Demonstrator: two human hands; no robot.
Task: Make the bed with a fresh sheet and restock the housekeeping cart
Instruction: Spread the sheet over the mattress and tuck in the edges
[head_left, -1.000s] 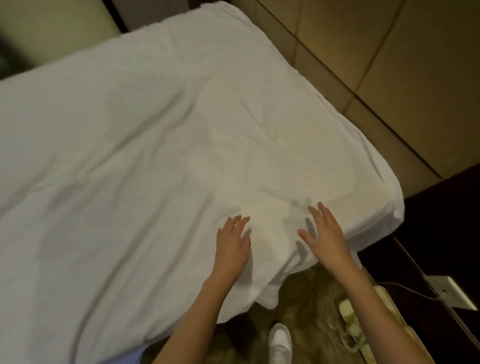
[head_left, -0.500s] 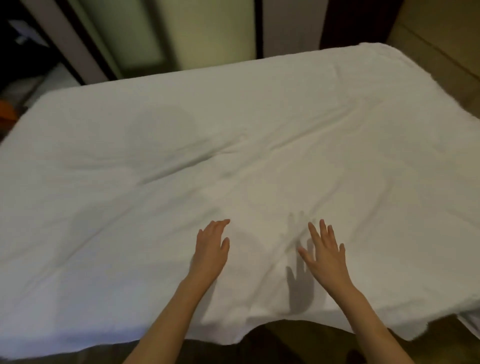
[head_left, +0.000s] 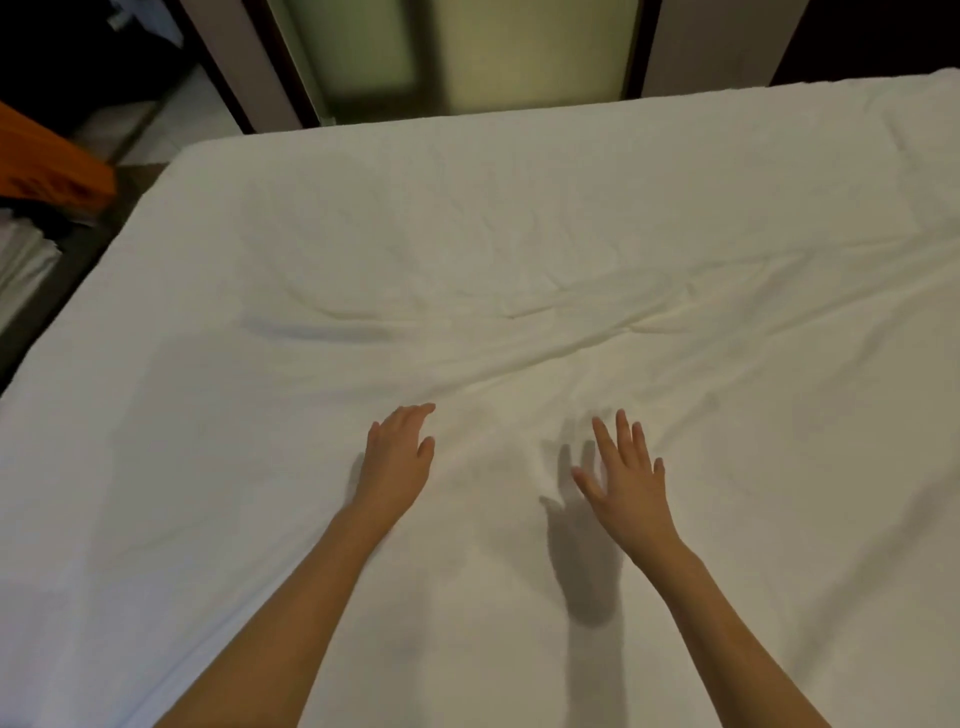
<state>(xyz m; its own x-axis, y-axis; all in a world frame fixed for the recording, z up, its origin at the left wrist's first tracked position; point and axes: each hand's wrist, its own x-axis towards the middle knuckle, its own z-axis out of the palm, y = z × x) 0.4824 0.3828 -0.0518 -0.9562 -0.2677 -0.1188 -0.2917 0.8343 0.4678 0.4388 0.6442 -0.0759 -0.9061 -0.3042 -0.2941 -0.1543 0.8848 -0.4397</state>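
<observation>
Smoothing: With creases running across the middle of the sheet (head_left: 519, 234), the sweep should go outward from the centre, palms flat and light, so folds run off the bed's edges.
Left hand (head_left: 397, 457): low over the sheet, fingers together, relaxed, holding nothing.
Right hand (head_left: 626, 475): raised just above the sheet, fingers spread, empty.
Sheet: draped over the whole bed.

A single head-worn view looks forward and steeply down from one side of the bed (head_left: 519, 218), close enough that both forearms enter from the bottom edge. It faces across the sheet (head_left: 260, 467) toward frosted panels (head_left: 519, 47) beyond the far side. The wide lens bows the bed's edges; there is no second view to overlap with.
</observation>
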